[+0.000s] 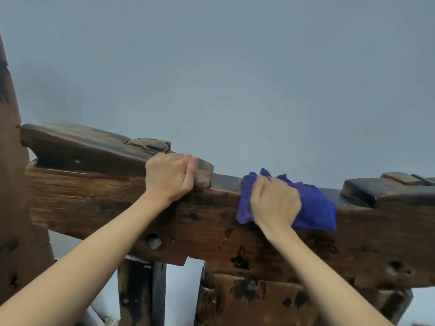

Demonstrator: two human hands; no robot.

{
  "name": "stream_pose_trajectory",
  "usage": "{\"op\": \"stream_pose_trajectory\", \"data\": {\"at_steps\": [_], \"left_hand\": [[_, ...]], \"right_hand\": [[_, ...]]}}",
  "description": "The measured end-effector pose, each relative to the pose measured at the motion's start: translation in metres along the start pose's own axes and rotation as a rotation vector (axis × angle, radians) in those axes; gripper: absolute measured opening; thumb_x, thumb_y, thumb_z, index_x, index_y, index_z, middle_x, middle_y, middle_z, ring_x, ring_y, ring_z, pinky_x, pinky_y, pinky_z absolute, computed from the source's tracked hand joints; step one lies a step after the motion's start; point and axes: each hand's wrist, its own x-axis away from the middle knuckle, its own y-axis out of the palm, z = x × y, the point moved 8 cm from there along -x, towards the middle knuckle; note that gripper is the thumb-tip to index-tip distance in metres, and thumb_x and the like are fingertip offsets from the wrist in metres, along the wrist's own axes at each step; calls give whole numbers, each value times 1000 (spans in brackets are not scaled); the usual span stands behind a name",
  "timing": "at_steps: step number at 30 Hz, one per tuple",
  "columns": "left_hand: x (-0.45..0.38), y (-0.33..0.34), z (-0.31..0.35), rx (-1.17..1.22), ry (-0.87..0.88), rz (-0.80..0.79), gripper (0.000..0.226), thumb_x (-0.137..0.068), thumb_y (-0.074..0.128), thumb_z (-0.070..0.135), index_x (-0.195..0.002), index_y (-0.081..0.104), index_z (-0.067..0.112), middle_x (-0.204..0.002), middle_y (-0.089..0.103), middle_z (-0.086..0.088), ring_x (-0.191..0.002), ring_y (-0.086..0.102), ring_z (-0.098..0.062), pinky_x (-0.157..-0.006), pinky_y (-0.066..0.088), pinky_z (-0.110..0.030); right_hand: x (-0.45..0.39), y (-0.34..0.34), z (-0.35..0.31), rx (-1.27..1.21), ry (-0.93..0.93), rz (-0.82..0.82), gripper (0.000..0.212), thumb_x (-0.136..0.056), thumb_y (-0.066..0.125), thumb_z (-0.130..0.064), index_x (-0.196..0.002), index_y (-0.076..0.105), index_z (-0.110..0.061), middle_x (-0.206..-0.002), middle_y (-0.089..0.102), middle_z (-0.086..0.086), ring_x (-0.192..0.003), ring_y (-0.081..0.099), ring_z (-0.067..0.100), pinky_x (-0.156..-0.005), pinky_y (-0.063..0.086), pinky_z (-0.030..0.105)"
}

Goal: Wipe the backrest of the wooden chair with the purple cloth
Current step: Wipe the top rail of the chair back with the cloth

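Note:
The dark wooden chair backrest [113, 203] runs across the view as a thick, knotted top rail with raised blocks at both ends. My left hand [170, 176] is curled over the top edge of the rail, gripping the end of the left raised block. My right hand [274, 202] presses the crumpled purple cloth [315, 208] against the front face and top edge of the rail, right of centre. The cloth drapes over the rail's top and bulges out to the right of my hand.
A plain grey-blue wall [235, 78] stands close behind the backrest. Wooden slats [138, 292] and a wide centre panel [249, 300] hang below the rail. Another dark wooden upright [9, 184] rises along the left edge.

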Motion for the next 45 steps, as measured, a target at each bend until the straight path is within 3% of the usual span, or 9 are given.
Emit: {"op": "stream_pose_trajectory", "data": {"at_steps": [4, 9, 15, 20, 23, 29, 36, 40, 45], "left_hand": [[2, 8, -5, 1, 4, -134, 68, -105, 14, 41, -81, 73, 16, -76, 74, -1, -72, 70, -28, -57, 41, -38], [4, 7, -21, 71, -45, -108, 78, -105, 9, 46, -83, 77, 15, -80, 78, -5, -78, 74, -32, -59, 52, -44], [7, 2, -11, 5, -111, -150, 53, -101, 29, 39, -77, 71, 18, -72, 72, 2, -69, 67, -25, -54, 39, -33], [17, -8, 35, 45, -169, -209, 34, -95, 44, 28, -98, 73, 12, -107, 75, -5, -107, 66, -23, -104, 41, -42], [40, -23, 117, 333, 42, -265, 31, -89, 53, 26, -107, 74, 11, -118, 73, -7, -121, 61, -28, -105, 44, -43], [81, -16, 230, 817, -159, -656, 61, -86, 53, 53, -139, 48, 24, -134, 53, 8, -117, 51, -8, -98, 48, -30], [133, -13, 271, 1045, -81, -954, 106, -71, 78, 62, -154, 15, 41, -150, 36, 20, -127, 49, 0, -107, 47, -25], [159, -16, 276, 1065, -64, -902, 103, -78, 78, 38, -158, 13, 34, -144, 35, 15, -120, 52, 0, -101, 49, -22], [162, -29, 258, 1118, -101, -766, 36, -91, 63, 24, -126, 69, 33, -117, 67, 19, -99, 67, -3, -81, 51, -15]], "right_hand": [[50, 27, -70, -80, -326, 0, 36, -100, 46, -34, -124, 67, -16, -122, 67, 11, -115, 60, 30, -100, 41, 43], [71, 26, 25, 82, -837, 83, 57, -103, 48, -43, -156, 37, -27, -164, 33, 6, -151, 30, 25, -123, 21, 42], [43, 0, 174, 135, -231, 12, 61, -100, 38, -42, -155, 32, -18, -159, 28, 23, -143, 32, 41, -116, 25, 52], [49, -24, 145, -150, 234, 45, 40, -102, 45, -19, -137, 56, -5, -151, 44, 27, -140, 40, 42, -103, 39, 58], [54, -29, 120, -264, 260, -16, 34, -102, 52, -12, -135, 58, -11, -144, 54, 17, -133, 45, 39, -95, 43, 53], [61, -49, 125, -859, 420, -194, 23, -97, 67, -21, -108, 71, -40, -111, 67, -22, -101, 60, -2, -94, 50, 28], [109, -56, 146, -1243, 814, -653, 30, -98, 63, -13, -118, 72, -33, -115, 72, -10, -97, 73, 11, -79, 63, 34], [120, -73, 156, -1273, 770, -820, 60, -92, 43, 13, -135, 58, -25, -123, 64, 0, -97, 75, 17, -85, 63, 42], [111, -96, 175, -865, 347, -926, 55, -91, 56, 8, -134, 61, -27, -114, 74, 7, -99, 74, 14, -88, 62, 38]]}}
